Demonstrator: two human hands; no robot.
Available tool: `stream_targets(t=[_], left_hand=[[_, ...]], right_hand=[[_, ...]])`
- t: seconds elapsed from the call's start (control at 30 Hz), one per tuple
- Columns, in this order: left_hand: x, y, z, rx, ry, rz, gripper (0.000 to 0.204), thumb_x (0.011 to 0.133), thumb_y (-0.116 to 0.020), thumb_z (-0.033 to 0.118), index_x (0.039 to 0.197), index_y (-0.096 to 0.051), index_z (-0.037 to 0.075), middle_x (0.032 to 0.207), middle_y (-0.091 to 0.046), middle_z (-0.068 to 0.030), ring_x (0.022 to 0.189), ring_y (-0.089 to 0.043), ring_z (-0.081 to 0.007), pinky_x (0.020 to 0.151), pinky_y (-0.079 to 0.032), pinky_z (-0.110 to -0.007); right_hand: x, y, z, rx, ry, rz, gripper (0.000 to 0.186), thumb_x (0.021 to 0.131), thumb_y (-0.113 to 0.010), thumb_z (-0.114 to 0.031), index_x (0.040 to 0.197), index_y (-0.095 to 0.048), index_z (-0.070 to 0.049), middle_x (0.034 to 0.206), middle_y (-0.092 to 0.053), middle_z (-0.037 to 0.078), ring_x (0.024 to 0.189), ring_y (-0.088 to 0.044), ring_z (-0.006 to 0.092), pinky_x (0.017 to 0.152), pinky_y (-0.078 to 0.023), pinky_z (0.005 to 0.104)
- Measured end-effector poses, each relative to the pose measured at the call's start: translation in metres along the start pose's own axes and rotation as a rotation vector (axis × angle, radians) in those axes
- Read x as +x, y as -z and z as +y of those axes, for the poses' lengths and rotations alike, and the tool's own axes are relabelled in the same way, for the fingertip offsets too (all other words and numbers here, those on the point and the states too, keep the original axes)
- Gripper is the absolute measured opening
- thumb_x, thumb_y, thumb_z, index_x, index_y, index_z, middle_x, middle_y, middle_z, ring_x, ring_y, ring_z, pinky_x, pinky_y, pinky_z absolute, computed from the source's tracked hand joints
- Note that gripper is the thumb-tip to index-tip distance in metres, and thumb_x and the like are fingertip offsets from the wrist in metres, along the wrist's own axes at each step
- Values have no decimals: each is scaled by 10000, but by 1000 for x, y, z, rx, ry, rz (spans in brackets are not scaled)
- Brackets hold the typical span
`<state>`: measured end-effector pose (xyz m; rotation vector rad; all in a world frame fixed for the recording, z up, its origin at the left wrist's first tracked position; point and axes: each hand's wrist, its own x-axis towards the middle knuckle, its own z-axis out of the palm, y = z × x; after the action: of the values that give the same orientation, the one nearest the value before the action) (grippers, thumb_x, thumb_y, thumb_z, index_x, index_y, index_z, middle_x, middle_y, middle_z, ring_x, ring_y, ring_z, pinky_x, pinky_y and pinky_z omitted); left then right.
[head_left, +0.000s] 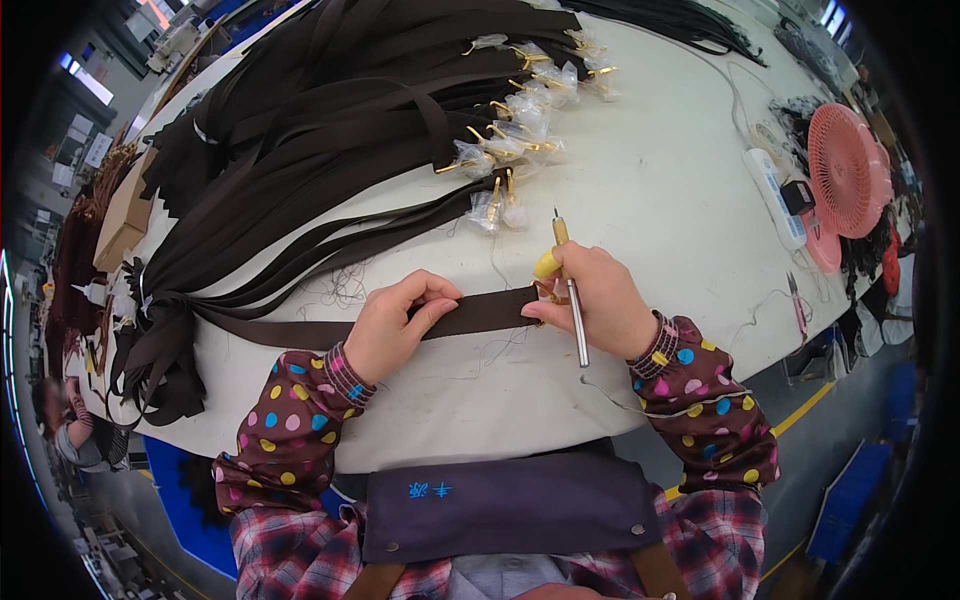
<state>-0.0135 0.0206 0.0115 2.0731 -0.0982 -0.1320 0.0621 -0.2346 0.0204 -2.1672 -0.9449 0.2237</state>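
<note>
Fingers [432, 300] of the left hand [390, 330] press down in a pinch on a dark brown strap [480, 312] lying flat across the white bench [650, 190], while the right hand [592, 300] closes on the strap's near end and, in the same grip, holds a slim pen-like tool [572, 300] with a metal shaft and a pointed tip aimed away from the person. Beyond the fingers, covering the far left of the bench, sprawls a large heap of matching brown straps [300, 130], their ends fitted with gold-coloured clasps [500, 145] wrapped in small clear bags. Off to the right of the right hand, well apart, stand a pink desk fan [845, 170] and a white power strip [775, 195], and a small pair of snips [797, 300] lies near the bench edge. The strap in hand runs left from the fingers toward the heap, stretched between the two hands and touching the bench along its length. It looks light, limp and flat, a woven band likely to slide and twist if held loosely; it seems best gripped across its full width, thumb on top, close to the end being worked. A yellow cover [547, 264] sits on one fingertip of the right hand, just beside the tool. Loose threads [345, 290] lie scattered on the bench near the left hand.
</note>
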Motion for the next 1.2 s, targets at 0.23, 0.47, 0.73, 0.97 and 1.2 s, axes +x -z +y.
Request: stream_targets(t=[0.23,0.47,0.73,0.97,1.2], left_hand=[[2,-13,-2,690,-379,141,150,816,-688,104,955,-637,80,920,-588,-46,833,-596,-252,730,-495,-346],[21,-30,39,376,-322,-108,251,797,-735,152,1002,-607,82,1004,-558,-68,837,-593,-250,726,-494,-353],[42,-39,19,233,-201,-270,171,805,-724,95,869,-573,46,863,-544,-66,721,-580,-190,646,-480,-304],[44,-31,16,23,-52,-296,137,850,-690,99,861,-578,21,743,-587,-51,640,-563,-139,596,-462,-276],[44,-34,8,-82,-28,-252,154,881,-664,98,900,-544,3,731,-622,-65,636,-588,-141,611,-482,-263]], right_hand=[[-14,-7,26,-293,199,207,356,766,-767,-146,1027,-542,-55,979,-630,78,970,-575,301,903,-406,387],[-9,-6,28,-161,235,292,229,847,-662,-91,1035,-538,-52,875,-613,80,909,-606,290,883,-410,386],[-15,-2,17,394,123,151,213,960,-588,-171,1097,-598,-9,844,-643,50,793,-601,117,760,-464,258],[-8,-18,11,624,-204,156,133,922,-602,-108,950,-514,-11,791,-600,29,750,-587,86,680,-479,252],[-11,-20,15,545,-130,198,195,911,-626,-117,894,-467,-5,794,-621,71,728,-640,113,624,-511,247]])
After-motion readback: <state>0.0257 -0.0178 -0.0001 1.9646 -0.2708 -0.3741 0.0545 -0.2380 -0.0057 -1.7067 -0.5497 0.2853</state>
